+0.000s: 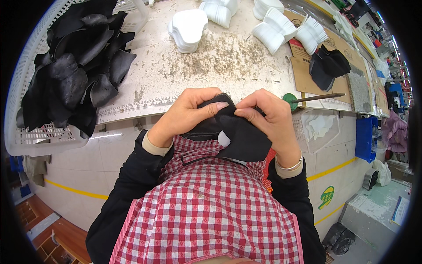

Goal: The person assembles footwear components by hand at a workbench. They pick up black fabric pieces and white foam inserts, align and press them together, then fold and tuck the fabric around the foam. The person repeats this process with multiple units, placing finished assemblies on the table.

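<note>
At the far left, one heap of black, curved sheet pieces (66,79), overlapped too closely to be counted, is being held by one white perforated plastic basket (39,140). To its right, one worn, stained white tabletop (147,57) is being seen. At its near edge, the first of two bare hands, the left hand (189,110), is being kept partly closed, and one folded black sheet piece (248,143) is being gripped between its thumb and fingers, above the lap and in front of one red-and-white checked apron (206,207); how many layers are being held cannot be told. One small white rounded tab (224,138) is being exposed at the folded piece. Beyond, five stacks of white shaped pieces (188,30) are being supported by the tabletop. The upper edge of the folded piece is being pinched by the right hand (268,112), its thumb and forefinger being nearly closed and its other fingers curled. Just beside it, one tool with a round green end and a thin metal shaft (289,99) is lying. Further right, one black bent piece (327,66) is being borne by brown cardboard (303,81).
</note>
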### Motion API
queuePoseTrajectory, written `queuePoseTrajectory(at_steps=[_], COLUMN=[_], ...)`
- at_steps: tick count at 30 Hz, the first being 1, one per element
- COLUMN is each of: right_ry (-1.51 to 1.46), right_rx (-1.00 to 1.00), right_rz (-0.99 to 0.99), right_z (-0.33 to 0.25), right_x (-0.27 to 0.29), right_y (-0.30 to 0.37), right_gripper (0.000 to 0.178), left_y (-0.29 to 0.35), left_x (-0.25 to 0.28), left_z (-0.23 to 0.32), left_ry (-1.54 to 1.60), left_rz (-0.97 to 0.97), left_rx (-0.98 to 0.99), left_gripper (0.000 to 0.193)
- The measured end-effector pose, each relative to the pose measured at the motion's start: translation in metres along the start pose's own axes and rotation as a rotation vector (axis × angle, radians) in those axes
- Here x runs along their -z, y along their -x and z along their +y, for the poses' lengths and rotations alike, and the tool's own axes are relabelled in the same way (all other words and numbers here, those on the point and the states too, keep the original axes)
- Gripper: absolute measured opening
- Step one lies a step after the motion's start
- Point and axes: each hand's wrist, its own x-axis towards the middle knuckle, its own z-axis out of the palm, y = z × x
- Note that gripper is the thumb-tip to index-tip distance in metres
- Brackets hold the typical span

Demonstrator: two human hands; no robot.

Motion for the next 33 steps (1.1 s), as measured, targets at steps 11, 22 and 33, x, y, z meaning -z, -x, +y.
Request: queuePoseTrajectory(at_steps=[11, 22, 33], right_ry=[-0.259, 0.003, -1.220], right_rx=[-0.307, -0.088, -0.202], right_rz=[-0.204, -0.071, 0.481], right_z=[-0.003, -0.007, 0.035], right_x=[0.007, -0.008, -0.008], right_y=[-0.002, -0.010, -0.001], right_gripper=[0.018, 0.018, 0.030], left_y=[-0.001, -0.020, -0.010], left_x=[0.002, 0.007, 0.036], left_z=[-0.010, 0.038, 0.063], left_ry=[-0.174, -0.811, -0.358], left_rz=[-0.078, -0.038, 0.338], left_rx=[-0.108, -0.263, -0.301], left_gripper=[0.014, 0.020, 0.068])
